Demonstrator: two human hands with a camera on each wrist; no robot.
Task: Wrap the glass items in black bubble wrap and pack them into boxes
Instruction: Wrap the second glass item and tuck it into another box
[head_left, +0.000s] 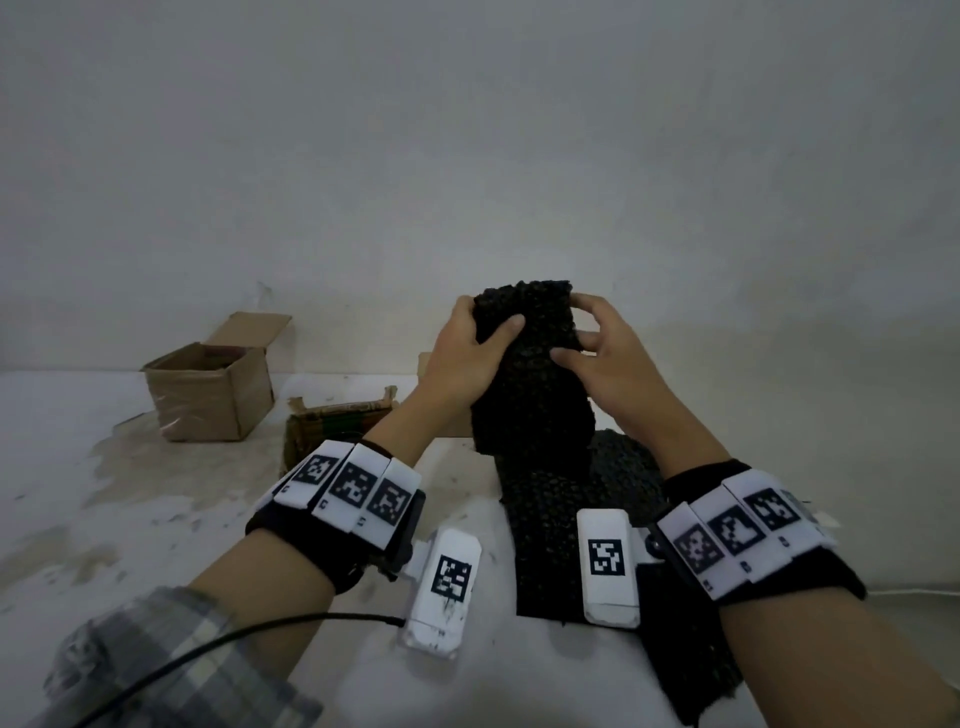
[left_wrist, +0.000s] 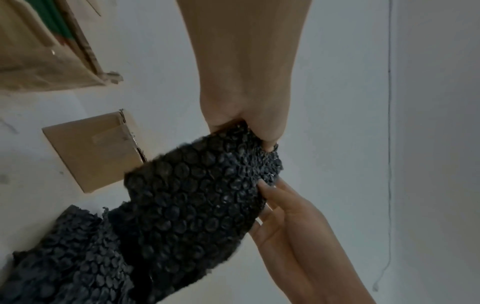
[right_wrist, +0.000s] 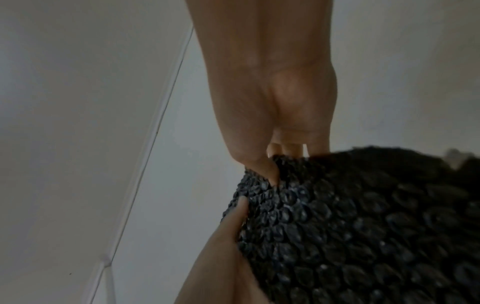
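I hold a bundle wrapped in black bubble wrap (head_left: 530, 374) upright above the table, in both hands. My left hand (head_left: 470, 340) grips its upper left side, thumb pressed into the wrap. On the upper right edge my right hand (head_left: 597, 343) pinches the wrap with curled fingers. Whatever glass lies inside is hidden. In the left wrist view the left thumb digs into the bundle's (left_wrist: 194, 195) top end while the right hand (left_wrist: 283, 214) cups it. The right wrist view shows the bundle (right_wrist: 363, 226) close up. A loose bubble wrap sheet (head_left: 556, 535) trails from it across the table.
An open cardboard box (head_left: 208, 395) stands at the left on the stained white table (head_left: 104, 519). A low torn box with green contents (head_left: 332, 423) sits beside my left wrist. A closed cardboard box (left_wrist: 93, 150) lies behind the bundle. A bare wall rises behind.
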